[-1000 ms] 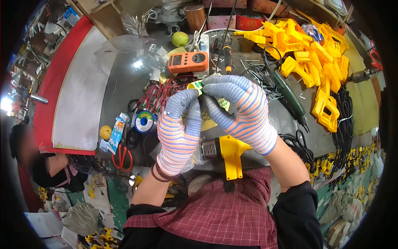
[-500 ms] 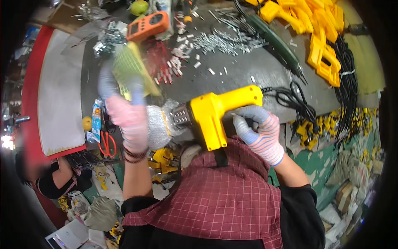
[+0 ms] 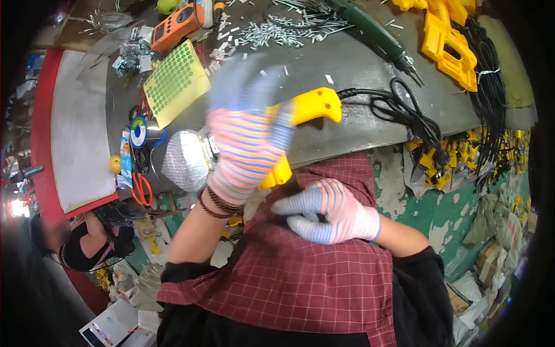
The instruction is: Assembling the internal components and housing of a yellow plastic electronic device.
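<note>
A yellow pistol-shaped power tool (image 3: pixel 318 106) lies at the table's near edge, its black cord running off to the right. Silvery bubble wrap (image 3: pixel 185 161) covers its left end. My left hand (image 3: pixel 243 136), in a striped glove, is over the tool's middle and hides much of it. Its fingers are blurred but look stretched out and apart; whether they touch the tool I cannot tell. In front of my apron, my right hand (image 3: pixel 335 211) is gloved too, thumb and fingers loosely bent and apart with nothing visible between them. Beyond the wrap lies a yellow sheet of round green stickers (image 3: pixel 176 84).
A solder spool (image 3: pixel 139 132) and red-handled scissors (image 3: pixel 140 189) sit left of the wrap. Farther back are an orange meter (image 3: pixel 176 28), loose metal pins (image 3: pixel 277 33) and a dark green power tool (image 3: pixel 373 32). Yellow housings (image 3: pixel 448 49) and bundled black cords (image 3: pixel 491 69) fill the right.
My left hand has left the sticker sheet and moved right, over the yellow tool. The sheet now lies flat. My right hand has dropped from the tool's handle toward my apron. The view has shifted.
</note>
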`<state>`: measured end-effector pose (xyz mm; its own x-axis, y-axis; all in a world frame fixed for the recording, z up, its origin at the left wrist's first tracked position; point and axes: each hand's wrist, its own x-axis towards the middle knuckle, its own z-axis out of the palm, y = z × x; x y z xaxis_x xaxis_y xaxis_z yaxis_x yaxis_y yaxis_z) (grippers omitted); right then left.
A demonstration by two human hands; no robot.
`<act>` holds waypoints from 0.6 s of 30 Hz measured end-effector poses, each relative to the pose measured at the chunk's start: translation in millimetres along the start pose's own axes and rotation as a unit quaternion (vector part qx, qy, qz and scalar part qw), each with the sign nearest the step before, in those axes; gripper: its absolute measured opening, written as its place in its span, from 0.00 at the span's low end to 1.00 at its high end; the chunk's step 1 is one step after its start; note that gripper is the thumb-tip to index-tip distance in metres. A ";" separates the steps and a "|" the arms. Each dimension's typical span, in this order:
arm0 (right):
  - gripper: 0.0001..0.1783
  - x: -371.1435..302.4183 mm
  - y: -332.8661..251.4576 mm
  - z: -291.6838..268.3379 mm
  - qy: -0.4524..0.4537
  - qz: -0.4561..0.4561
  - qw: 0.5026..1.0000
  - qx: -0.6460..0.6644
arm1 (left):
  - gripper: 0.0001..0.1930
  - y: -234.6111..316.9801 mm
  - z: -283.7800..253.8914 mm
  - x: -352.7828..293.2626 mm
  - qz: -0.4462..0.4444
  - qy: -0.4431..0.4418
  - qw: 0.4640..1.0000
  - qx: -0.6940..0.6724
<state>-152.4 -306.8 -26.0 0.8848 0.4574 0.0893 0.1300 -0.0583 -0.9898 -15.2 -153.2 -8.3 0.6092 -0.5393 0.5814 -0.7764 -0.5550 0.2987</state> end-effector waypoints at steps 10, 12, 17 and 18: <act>0.10 -22.6 13.8 43.5 0.022 0.087 0.991 0.099 | 0.20 91.7 72.7 80.8 -0.027 -0.392 0.914 -0.096; 0.10 -31.7 23.8 44.1 0.031 0.101 0.988 0.109 | 0.23 100.0 36.7 96.0 -0.132 -0.342 0.909 -0.200; 0.11 -37.9 8.1 32.7 0.055 0.165 0.972 0.155 | 0.14 86.4 -97.0 91.0 -0.013 -0.081 0.995 -0.050; 0.11 -37.9 8.0 27.4 0.069 0.154 0.975 0.146 | 0.15 90.0 -115.8 80.2 -0.043 -0.045 0.995 -0.082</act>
<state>-197.1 -300.2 -40.3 0.9163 0.3326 -0.2233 -0.2664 0.0895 -0.9597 -54.9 -173.1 152.8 0.6811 -0.5532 0.4797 -0.7319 -0.4952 0.4681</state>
